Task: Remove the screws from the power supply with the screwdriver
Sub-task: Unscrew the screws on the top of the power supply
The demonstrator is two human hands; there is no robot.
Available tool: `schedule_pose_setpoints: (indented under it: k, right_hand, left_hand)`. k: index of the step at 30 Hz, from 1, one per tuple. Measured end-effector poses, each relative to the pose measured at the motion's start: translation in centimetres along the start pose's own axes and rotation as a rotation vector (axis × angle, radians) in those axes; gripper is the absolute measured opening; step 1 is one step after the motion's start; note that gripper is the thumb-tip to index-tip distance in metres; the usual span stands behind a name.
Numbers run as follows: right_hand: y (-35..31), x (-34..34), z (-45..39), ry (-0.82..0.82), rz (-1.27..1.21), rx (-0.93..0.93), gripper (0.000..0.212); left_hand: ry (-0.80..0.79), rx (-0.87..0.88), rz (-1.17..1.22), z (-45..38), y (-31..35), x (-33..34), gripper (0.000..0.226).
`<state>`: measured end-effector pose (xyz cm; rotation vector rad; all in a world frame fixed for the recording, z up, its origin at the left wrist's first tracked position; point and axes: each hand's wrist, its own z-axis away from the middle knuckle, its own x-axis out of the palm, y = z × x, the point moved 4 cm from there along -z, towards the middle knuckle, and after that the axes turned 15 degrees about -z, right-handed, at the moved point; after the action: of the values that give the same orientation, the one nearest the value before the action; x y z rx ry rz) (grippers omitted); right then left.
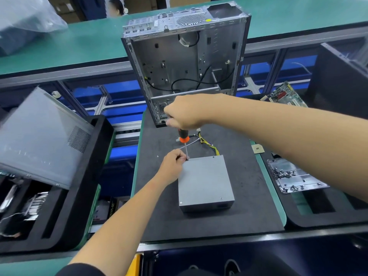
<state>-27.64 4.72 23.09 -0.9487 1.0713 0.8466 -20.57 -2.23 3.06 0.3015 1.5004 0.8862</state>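
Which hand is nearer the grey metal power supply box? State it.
Left. The left hand pinches the screwdriver shaft at the grey metal power supply box's far left corner; the right hand grips the handle above.

Only one bit of readable text is showing: white letters "PRIME", running vertically on a dark box (111,209) that is sitting down in the gap left of the black mat (159,226), partly hidden by the left forearm. A yellow sticker (208,20) is sitting on the PC case (185,56) rear panel, too small to read. Nothing legible is showing on the power supply (205,182).
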Motion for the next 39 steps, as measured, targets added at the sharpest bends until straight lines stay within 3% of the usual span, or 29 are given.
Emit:
schedule_pose_setpoints:
  k: [2, 4, 7, 9, 11, 13, 17, 19, 21, 25, 29, 39]
  right_hand:
    - [-0.2, -0.1, 0.3, -0.097, -0.219, -0.037, 0.006]
    - [-0.6, -0.2, 0.9, -0.169, -0.301, -0.060, 0.021]
    - [-0.5, 0.1, 0.8, -0.091, -0.178, 0.012, 0.019]
    - [0.0, 0.1, 0.4, -0.023, -0.002, 0.084, 0.031]
    - [0.1, 0.3, 0.0, -0.003, 0.014, 0.039, 0.026]
    - [0.1, 0.0, 0.2, -0.024, -0.142, -0.058, 0.010]
    - [0.1, -0.1, 0.9, -0.041, -0.441, -0.103, 0.026]
    - [0.3, 0.2, 0.7, 0.003, -0.402, -0.036, 0.018]
    - [0.7, 0.2, 0.5, 0.022, -0.321, 0.047, 0.030]
    - [1.0, -0.5, 0.8, 0.111, -0.270, 0.022, 0.014]
    - [1.9, -1.8, 2.2, 0.237, -0.287, 0.042, 0.015]
    - [2.5, -0.5, 3.3, 0.219, -0.327, 0.084, 0.015]
  left_hand:
    - [0.008, 0.003, -0.003, 0.0, 0.0, 0.0, 0.034]
    - [0.011, 0.017, -0.009, 0.1, 0.0, -0.1, 0.035]
    - [0.002, 0.020, -0.006, 0.1, 0.1, -0.1, 0.035]
    - [0.003, 0.012, 0.000, 0.2, 0.2, -0.1, 0.034]
    - [0.002, 0.004, -0.006, 0.2, 0.1, -0.3, 0.034]
    - [0.004, 0.002, 0.002, 0.3, 0.3, -0.2, 0.035]
    - [0.031, -0.011, 0.016, 0.7, 0.7, -0.3, 0.037]
    - [0.018, -0.010, 0.017, 0.7, 0.8, -0.3, 0.036]
    - [0.002, -0.008, 0.002, 0.7, 0.8, -0.4, 0.035]
    - [-0.002, 0.026, -0.102, 0.9, 1.2, -0.7, 0.030]
    - [0.009, 0.083, -0.205, 1.3, 1.6, -1.5, 0.013]
    - [0.064, 0.336, -0.520, 2.8, 2.4, -2.3, 0.030]
